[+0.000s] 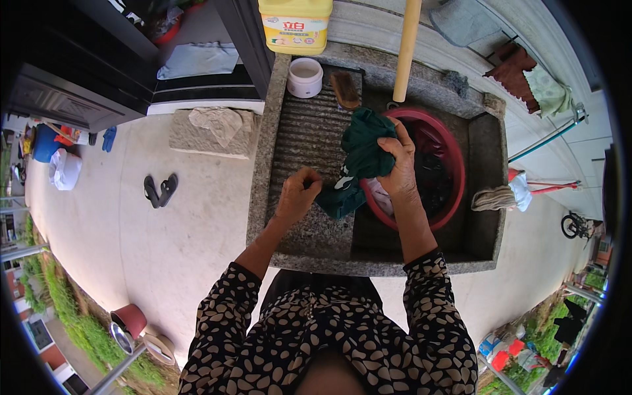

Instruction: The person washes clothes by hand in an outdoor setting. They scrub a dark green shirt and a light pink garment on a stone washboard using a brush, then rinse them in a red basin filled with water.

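A wet dark green cloth garment (367, 148) with a small white patch hangs bunched over the ribbed washboard side of a stone sink (261, 191). My right hand (399, 164) is closed on its upper part, beside the rim of a red basin (455, 161). My left hand (297, 195) is curled in a pinch at the garment's lower left edge, above the washboard (299, 131). Dark cloth and a pale piece of laundry (380, 196) lie inside the basin, partly hidden by my right hand and forearm.
A wooden scrub brush (344, 90) and a white tub (305, 77) sit at the washboard's far end. Behind them stands a yellow jug (295, 29). A wooden pole (407, 52) leans into the sink. Black slippers (161, 191) and a stone block (210, 135) are on the floor to the left.
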`<state>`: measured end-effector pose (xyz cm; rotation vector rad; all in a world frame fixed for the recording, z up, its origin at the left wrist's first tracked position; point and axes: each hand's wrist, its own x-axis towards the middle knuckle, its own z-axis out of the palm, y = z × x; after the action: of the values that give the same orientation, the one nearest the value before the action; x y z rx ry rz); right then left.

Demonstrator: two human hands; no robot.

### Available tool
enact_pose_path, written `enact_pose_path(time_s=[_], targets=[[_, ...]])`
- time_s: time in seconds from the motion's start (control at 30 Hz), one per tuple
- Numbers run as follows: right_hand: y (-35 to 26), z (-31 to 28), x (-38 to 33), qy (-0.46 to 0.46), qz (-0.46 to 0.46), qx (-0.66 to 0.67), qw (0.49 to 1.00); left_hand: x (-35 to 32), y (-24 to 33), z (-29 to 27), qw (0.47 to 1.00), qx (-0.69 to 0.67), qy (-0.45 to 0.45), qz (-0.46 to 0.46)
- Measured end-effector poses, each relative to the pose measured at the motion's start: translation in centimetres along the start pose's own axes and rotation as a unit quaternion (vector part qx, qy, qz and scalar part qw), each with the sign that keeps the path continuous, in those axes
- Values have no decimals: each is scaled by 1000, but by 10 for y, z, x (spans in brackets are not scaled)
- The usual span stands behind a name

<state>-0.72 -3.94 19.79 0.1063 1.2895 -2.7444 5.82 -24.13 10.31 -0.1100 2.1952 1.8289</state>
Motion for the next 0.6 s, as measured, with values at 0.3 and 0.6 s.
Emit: enact_pose_path(time_s=[0.3, 0.6], targets=[[26, -57, 10, -77, 149, -80, 983, 23, 14, -5, 965, -103, 224, 91], [141, -40, -46, 47, -206, -587, 781, 4, -31, 46, 917, 298, 188, 188]])
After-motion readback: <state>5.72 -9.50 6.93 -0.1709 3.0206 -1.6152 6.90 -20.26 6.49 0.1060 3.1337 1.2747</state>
